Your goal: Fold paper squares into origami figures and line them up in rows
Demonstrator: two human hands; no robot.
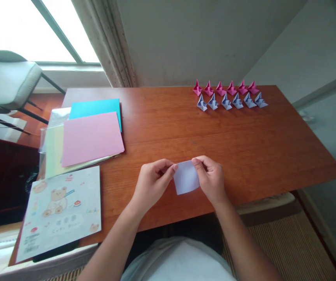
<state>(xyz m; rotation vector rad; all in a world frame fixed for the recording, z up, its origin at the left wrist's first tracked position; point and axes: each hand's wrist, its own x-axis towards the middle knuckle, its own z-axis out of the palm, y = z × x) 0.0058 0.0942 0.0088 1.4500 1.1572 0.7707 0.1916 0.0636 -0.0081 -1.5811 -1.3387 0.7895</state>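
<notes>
A small pale lavender sheet of paper (186, 178) is held up between my two hands over the front part of the table. My left hand (155, 179) pinches its upper left corner between thumb and forefinger. At the upper right corner, my right hand (210, 176) grips the paper with the thumb on top. The sheet looks slightly bent, its lower edge hanging free. Whether it has more than one layer, I cannot tell.
On the wooden table (162, 125), several pink origami pieces (220, 89) stand in a row behind several lavender origami pieces (226, 102). Pink paper (93, 138), blue paper (97, 109) and a bear-print pad (64, 210) lie at left. A chair (9, 82) stands beyond.
</notes>
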